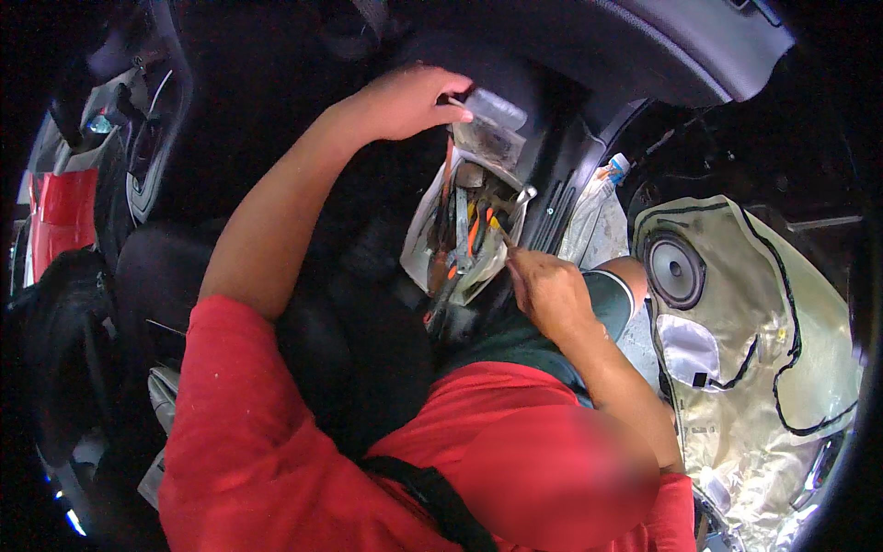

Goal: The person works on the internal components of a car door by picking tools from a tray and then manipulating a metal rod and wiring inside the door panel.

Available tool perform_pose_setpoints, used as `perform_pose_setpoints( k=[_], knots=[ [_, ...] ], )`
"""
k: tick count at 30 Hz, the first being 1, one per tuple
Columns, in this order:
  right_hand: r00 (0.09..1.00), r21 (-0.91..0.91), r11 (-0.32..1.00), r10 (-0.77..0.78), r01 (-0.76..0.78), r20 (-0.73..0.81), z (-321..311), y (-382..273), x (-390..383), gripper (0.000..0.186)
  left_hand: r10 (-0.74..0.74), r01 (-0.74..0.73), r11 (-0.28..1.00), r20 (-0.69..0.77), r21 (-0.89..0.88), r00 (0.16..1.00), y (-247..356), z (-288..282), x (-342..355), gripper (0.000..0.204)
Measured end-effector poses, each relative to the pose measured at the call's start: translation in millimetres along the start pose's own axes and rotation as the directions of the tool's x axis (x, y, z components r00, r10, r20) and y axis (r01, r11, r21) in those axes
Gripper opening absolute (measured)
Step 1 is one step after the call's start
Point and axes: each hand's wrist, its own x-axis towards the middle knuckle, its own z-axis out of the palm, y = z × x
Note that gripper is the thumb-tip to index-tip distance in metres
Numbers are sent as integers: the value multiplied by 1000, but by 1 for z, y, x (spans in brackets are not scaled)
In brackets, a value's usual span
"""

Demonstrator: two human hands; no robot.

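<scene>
Toward the top middle, my left hand (pixel 409 101) has its thumb and fingers curled about the left end of a silvery cylinder (pixel 498 109), at the upper end of a white plastic tool container (pixel 420 241). Inside the container lie a metal wrench (pixel 462 225), an orange-handled tool (pixel 475 232) and several other tools, partly overlapping. At the container's right side, my right hand (pixel 555 293) is closed, fingertips pinched together by the rim. A thin dark piece shows at those fingertips; its kind is too small to tell.
A stripped car door (pixel 736 276) with a round speaker (pixel 676 268) stands at the right. Beside the sill is a white bag or sheet (pixel 593 221) with a blue-capped item (pixel 618 166). A dark dashboard panel (pixel 662 41) overhangs the top. Dark seat upholstery (pixel 368 368) lies at lower left.
</scene>
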Motion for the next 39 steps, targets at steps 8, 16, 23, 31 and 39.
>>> perform_pose_setpoints(
  k=[8, 16, 23, 31, 39],
  knots=[
    [989, 26, 1000, 21, -17, -147, -21, 25, 53, 9, -20, 44, 986, 149, -159, 989, 11, -13, 3, 40],
    [947, -47, 946, 321, -321, -10, -35, 42, 11, 15, -146, 186, 951, 171, -248, 974, -18, -16, -5, 40],
    [843, -317, 804, 538, -504, 25, -13, 86, -40, 21, -529, 549, 642, 208, -536, 822, -49, 1, -23, 58],
    [752, -346, 734, 650, -585, 107, -4, 99, -52, 25, -513, 586, 603, 300, -541, 804, -56, 5, -28, 44],
    [743, -313, 732, 661, -605, 108, -6, 101, -53, 25, -541, 587, 690, 237, -424, 807, -70, 21, -16, 40]
  ],
)
